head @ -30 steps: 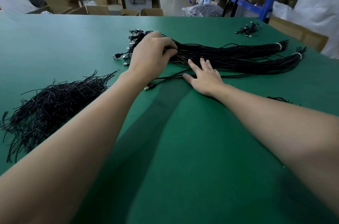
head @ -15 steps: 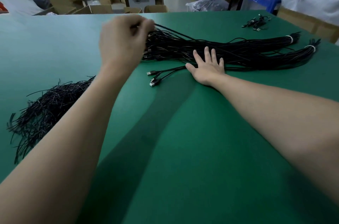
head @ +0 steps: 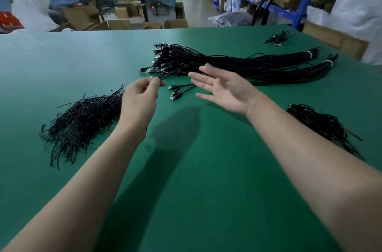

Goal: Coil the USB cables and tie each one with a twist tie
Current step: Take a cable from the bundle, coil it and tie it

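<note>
A long bundle of black USB cables (head: 237,63) lies across the far middle of the green table (head: 186,189), its right ends bound with white bands. My left hand (head: 140,101) pinches the plug end of one black cable (head: 175,71) that runs back into the bundle. My right hand (head: 223,88) hovers palm up with fingers straight, just in front of the bundle, holding nothing. Three loose USB plugs (head: 175,92) lie between my hands. A heap of black twist ties (head: 82,121) sits at the left.
A pile of coiled black cables (head: 322,125) lies at the right by my forearm. A small cluster of cables (head: 279,38) rests at the far right corner. Beyond the table stand cardboard boxes, blue shelving and a person at a blue workbench.
My left hand has drawn one cable end out of the bundle toward me and lowered. My right hand has lifted off the table and turned palm up.
</note>
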`<state>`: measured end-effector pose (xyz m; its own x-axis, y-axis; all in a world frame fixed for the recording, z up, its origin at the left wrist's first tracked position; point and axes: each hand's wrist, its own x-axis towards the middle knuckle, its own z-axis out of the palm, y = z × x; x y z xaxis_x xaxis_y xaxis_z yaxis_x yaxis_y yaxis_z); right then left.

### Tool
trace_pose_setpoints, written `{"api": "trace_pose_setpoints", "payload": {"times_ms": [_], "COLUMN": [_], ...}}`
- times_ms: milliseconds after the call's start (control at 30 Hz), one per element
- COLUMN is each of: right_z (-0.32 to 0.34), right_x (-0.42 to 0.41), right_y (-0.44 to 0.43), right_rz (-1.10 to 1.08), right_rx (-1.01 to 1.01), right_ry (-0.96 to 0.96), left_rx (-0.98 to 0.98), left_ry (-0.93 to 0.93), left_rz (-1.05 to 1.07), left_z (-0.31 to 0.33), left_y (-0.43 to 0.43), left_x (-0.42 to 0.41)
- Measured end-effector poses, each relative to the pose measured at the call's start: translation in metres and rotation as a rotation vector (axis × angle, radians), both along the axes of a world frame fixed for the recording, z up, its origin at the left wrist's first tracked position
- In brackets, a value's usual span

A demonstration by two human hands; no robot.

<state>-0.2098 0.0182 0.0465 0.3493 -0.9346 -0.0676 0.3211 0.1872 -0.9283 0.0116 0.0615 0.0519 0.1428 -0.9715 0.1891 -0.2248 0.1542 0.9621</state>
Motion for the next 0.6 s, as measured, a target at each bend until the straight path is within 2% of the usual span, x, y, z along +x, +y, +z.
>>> {"api": "trace_pose_setpoints", "payload": {"times_ms": [67, 133, 233, 367, 500, 600], "right_z": [0.007, 0.017, 0.043, 0.096, 0.143, 0.157], "right_x": [0.001, 0.01, 0.032, 0.048, 0.067, 0.076], "right_y": [0.016, 0.029, 0.046, 0.073, 0.091, 0.092], "right_rz": [-0.139, -0.25, -0.217, -0.15, 0.026, 0.044], "right_rx": [0.044, 0.042, -0.047, -0.245, -0.52, -0.614], "right_ry": [-0.147, -0.079, 0.087, 0.209, 0.405, 0.41], "left_rx": [0.002, 0.035, 0.046, -0.097, -0.281, -0.324], "left_ry": [-0.1, -0.178, -0.292, -0.325, -0.562, -0.603], "left_rz": [-0.147, -0.384, -0.577, -0.556, -0.549, -0.527], "left_z": [-0.008, -0.019, -0.034, -0.043, -0.047, -0.048], "left_y": [0.016, 0.034, 0.055, 0.065, 0.072, 0.074], "left_x": [0.003, 0.005, 0.005, 0.007, 0.016, 0.017]}}
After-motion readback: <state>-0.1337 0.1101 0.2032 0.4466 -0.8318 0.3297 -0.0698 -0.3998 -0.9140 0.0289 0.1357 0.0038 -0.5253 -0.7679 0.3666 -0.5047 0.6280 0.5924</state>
